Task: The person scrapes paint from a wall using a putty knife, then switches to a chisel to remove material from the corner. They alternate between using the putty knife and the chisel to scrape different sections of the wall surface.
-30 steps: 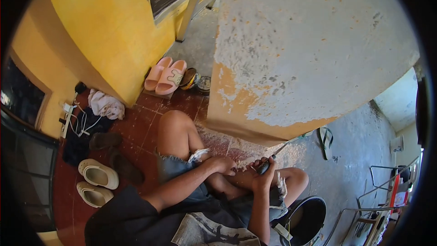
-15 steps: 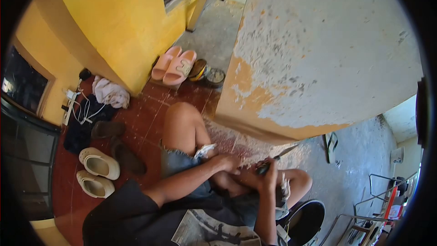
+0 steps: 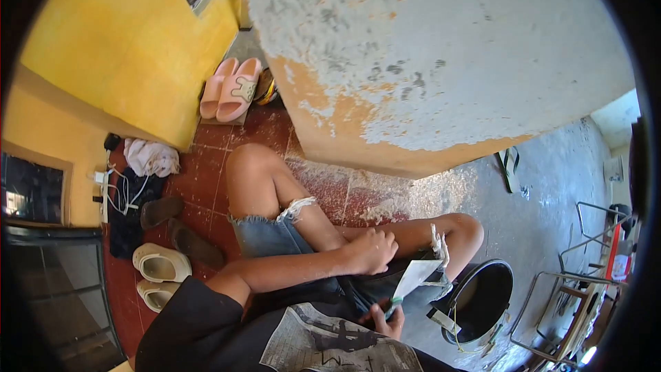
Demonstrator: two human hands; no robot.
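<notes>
My right hand grips a putty knife by its green handle, low by my lap. Its flat, pale blade widens and points up and to the right, towards the frayed hem of my shorts. My left hand is above my crossed shins with its fingers curled in, and nothing shows in it. In front of me stands a wall with grey-white paint, chipped along its lower edge to an orange layer. Pale flakes litter the floor beneath it.
A black bucket stands close by my right knee. Pink slides, cream clogs and a cable with a power strip lie to my left. A green flip-flop and a metal-framed rack are at the right.
My right hand has drawn the putty knife down and back from the wall base towards my lap, turning its blade face into view. My left hand has shifted slightly right. The view has swung right.
</notes>
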